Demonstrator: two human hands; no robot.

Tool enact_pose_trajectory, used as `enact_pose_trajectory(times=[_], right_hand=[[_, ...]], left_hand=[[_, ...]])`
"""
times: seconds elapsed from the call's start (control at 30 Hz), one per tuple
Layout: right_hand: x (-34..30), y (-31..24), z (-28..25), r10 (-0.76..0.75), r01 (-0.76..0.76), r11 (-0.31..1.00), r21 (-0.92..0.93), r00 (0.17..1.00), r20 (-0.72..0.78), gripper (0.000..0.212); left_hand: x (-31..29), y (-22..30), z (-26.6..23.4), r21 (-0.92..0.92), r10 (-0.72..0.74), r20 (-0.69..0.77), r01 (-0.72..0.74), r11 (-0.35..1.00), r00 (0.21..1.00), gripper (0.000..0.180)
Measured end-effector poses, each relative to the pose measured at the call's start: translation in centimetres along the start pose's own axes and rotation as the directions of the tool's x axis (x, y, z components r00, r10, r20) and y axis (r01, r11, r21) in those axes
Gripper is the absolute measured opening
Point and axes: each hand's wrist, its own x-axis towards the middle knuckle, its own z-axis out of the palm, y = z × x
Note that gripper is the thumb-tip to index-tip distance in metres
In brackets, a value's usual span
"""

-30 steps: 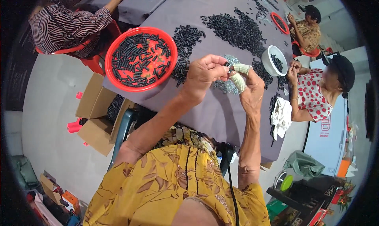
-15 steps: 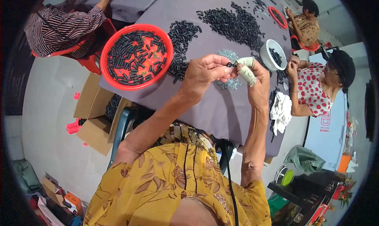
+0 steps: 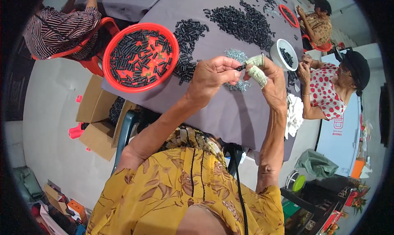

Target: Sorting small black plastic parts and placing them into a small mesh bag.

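My left hand [image 3: 210, 79] pinches a small black tube-like piece [image 3: 241, 68] between thumb and fingertips above the table. My right hand [image 3: 274, 89] closes on the other end of that piece from the right; its thumb and a finger wear pale cloth finger covers [image 3: 257, 74]. Whether a smaller part is between the right fingertips is hidden. Just behind and below both hands lies a heap of small silvery metal parts [image 3: 239, 86]. Left of my left hand are loose black pieces [image 3: 185, 71].
A red basin [image 3: 107, 72] of black pieces stands left; a white bowl [image 3: 275, 54] stands right. A large black heap [image 3: 242, 23] lies farther back. White cloth [image 3: 293, 116] is by my right forearm. An open carton [image 3: 96, 116] sits beside my chair. Co-workers sit around.
My right hand and forearm have shifted slightly right and the wrist has turned a little. The black piece has tilted between my fingertips. The co-worker at the upper left has moved an arm.
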Motion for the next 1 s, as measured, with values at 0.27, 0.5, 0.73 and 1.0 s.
enact_pose_trajectory(times=[0.27, 0.5, 0.73, 1.0], right_hand=[[0.6, -1.0, -0.7, -0.064, 0.090, 0.954, -0.285, 0.993, 0.099, 0.015], [0.7, -1.8, -0.5, -0.194, 0.245, 0.840, -0.484, 0.969, 0.154, 0.009], [0.4, -1.6, 0.8, -0.238, 0.255, 0.834, -0.489, 0.966, 0.098, 0.020], [-0.1, -0.7, 1.5, -0.280, 0.252, 0.791, -0.557, 0.959, 0.036, 0.022]], left_hand=[[-0.1, -0.3, -0.1, 0.085, 0.039, 0.004, -0.039, 0.996, 0.999, 0.020], [0.2, -0.9, -0.2, 0.121, 0.001, -0.041, 0.004, 0.993, 0.999, 0.022], [0.3, -1.6, -0.2, -0.035, 0.030, -0.063, -0.032, 0.999, 0.998, 0.021], [0.1, -1.5, -0.3, -0.016, 0.000, -0.018, 0.000, 1.000, 1.000, 0.023]])
